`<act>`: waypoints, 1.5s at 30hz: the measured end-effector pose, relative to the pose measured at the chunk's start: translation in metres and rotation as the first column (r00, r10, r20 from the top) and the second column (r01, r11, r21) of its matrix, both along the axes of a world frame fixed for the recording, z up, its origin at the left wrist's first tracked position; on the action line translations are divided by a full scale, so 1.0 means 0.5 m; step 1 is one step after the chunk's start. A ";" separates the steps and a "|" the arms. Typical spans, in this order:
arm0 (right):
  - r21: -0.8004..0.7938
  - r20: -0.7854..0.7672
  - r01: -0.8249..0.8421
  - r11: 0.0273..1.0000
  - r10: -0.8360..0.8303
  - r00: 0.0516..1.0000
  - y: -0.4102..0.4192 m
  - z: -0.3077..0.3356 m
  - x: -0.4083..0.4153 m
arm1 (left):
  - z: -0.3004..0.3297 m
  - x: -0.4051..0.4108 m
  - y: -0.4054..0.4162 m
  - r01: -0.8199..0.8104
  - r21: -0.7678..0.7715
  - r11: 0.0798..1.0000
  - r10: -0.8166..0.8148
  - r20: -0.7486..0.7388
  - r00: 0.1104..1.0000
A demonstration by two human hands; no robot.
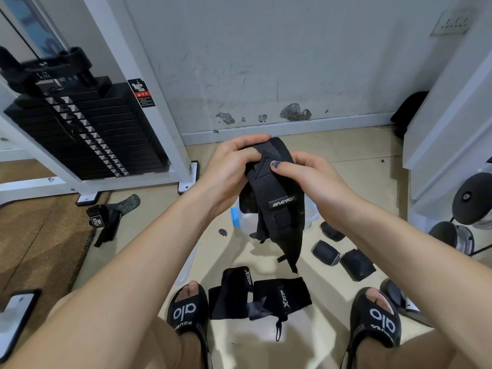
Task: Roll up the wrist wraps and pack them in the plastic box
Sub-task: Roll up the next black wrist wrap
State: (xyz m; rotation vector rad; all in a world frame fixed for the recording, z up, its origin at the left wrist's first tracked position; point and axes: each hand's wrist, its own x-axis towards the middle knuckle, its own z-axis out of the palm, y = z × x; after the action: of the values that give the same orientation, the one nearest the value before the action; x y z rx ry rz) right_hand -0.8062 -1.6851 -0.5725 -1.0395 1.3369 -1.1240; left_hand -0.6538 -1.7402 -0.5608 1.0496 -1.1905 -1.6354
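Wrist wrap (277, 206) hangs lengthwise from our hands, top end up at the fingers, tail dangling right over the plastic box (246, 222) on the floor. Left hand (229, 169) and right hand (308, 179) both pinch that top end, so rolling probably starts there.

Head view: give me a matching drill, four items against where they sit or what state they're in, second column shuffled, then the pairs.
Items
1. Black wrist wrap with a sewn logo tab
2. Clear plastic box with blue latch
3. Flat black wraps with white lettering
4. Rolled-up black wraps

Places or states
A. On the floor between the sandalled feet
B. Held up by left hand and right hand
C. On the floor right of the box
D. On the floor, partly hidden behind the held wrap

Pairs: 1-B, 2-D, 3-A, 4-C
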 end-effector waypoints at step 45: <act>-0.004 0.224 0.001 1.000 0.000 0.975 0.005 0.003 0.002 | 0.003 -0.007 0.005 -0.132 0.003 0.991 0.129 0.166 0.978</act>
State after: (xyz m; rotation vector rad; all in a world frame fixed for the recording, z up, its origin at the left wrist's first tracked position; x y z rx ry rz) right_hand -0.8050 -1.6827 -0.5709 -0.8857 1.1557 -1.2069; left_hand -0.6575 -1.7379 -0.5592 1.2664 -1.1917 -1.4800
